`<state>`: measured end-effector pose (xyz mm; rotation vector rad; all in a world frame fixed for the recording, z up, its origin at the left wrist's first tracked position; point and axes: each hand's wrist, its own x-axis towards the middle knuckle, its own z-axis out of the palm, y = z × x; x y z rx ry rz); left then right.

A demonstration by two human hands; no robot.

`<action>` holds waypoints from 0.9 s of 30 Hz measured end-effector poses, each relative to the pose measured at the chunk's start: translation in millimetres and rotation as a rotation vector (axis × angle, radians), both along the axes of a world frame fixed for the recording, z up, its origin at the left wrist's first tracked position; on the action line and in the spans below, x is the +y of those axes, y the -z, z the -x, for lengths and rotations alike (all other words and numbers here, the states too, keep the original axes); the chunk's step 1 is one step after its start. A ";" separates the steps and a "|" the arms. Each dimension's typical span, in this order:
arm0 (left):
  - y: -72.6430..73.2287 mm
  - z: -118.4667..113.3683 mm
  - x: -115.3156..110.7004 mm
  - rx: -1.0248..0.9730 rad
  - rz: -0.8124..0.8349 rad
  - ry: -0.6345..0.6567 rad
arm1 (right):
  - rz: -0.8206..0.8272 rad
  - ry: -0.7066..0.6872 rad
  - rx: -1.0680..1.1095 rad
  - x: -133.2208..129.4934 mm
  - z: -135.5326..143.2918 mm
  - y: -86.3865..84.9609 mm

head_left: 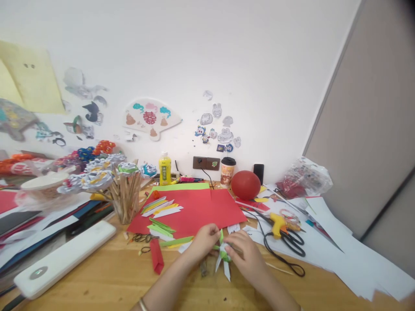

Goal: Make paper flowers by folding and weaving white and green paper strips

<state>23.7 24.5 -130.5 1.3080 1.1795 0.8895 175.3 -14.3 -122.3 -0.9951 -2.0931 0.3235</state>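
Observation:
Both hands are closed on a small piece woven from green and white paper strips point(225, 255), just above the wooden table near its front. My left hand point(206, 240) pinches at its left side, close to a green strip. Around its right side are the fingers of my right hand point(244, 249), the thumb pressed against it. White strip ends hang down below the fingers. Part of the piece is hidden behind the fingers. Left of my hands lie folded green strips point(162, 225) and a red folded paper piece point(157, 256).
Red paper sheets point(197, 207) lie behind my hands. To the right are a yellow glue gun point(278, 224), black-handled scissors point(294, 242) and a red balloon point(245, 185). A cup of wooden sticks point(126, 203) and a long white device point(68, 258) stand left. Behind are a yellow bottle point(165, 169) and a paper cup point(227, 172).

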 end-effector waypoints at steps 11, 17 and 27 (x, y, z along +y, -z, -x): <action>-3.0 1.0 1.6 0.054 -0.105 -0.053 | -0.091 -0.015 -0.011 -1.7 4.8 -1.7; -5.4 2.0 1.1 0.029 -0.154 -0.016 | -0.076 0.029 0.064 -1.1 4.0 -1.8; -11.5 7.3 6.6 -0.019 -0.174 -0.102 | -0.186 -0.008 -0.002 -7.3 2.6 -5.5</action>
